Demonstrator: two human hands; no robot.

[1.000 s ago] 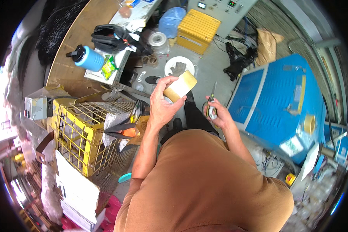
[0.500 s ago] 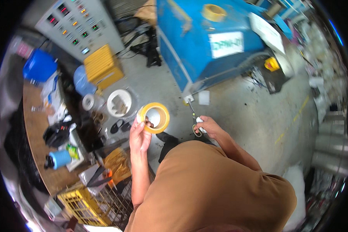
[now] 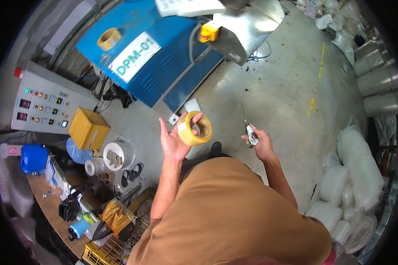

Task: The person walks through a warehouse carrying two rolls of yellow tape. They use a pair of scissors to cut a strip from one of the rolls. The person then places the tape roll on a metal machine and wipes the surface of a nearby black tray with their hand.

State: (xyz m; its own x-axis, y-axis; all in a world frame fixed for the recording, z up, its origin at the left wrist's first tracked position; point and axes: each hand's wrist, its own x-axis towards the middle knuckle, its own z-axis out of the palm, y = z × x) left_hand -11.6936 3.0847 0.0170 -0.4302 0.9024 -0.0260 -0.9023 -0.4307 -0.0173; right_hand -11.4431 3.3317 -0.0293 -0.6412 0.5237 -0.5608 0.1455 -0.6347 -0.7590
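Note:
My left hand (image 3: 174, 143) is palm up with the thumb spread wide. Its fingers run through the hole of a roll of yellowish packing tape (image 3: 186, 135), which hangs on them. To the right, my right hand (image 3: 264, 145) is closed round a pair of scissors (image 3: 250, 132), the thin blades directed away from me. Something white is at the scissors' handles, partly covered by my fingers; I cannot make out whether it is a wrapping or a separate piece.
Ahead stands a blue machine (image 3: 148, 81) with another tape roll (image 3: 109, 39) on top. A grey control panel (image 3: 53, 101), a yellow box (image 3: 89, 129) and a white bucket (image 3: 119, 155) are at left, above a cluttered wooden table (image 3: 46, 207). Bubble-wrap rolls (image 3: 358, 165) lie at right.
My view has turned rightward, so the machine and panel sit further left. My left thumb has come off the tape roll and the hand has opened out. The scissors remain in my right hand.

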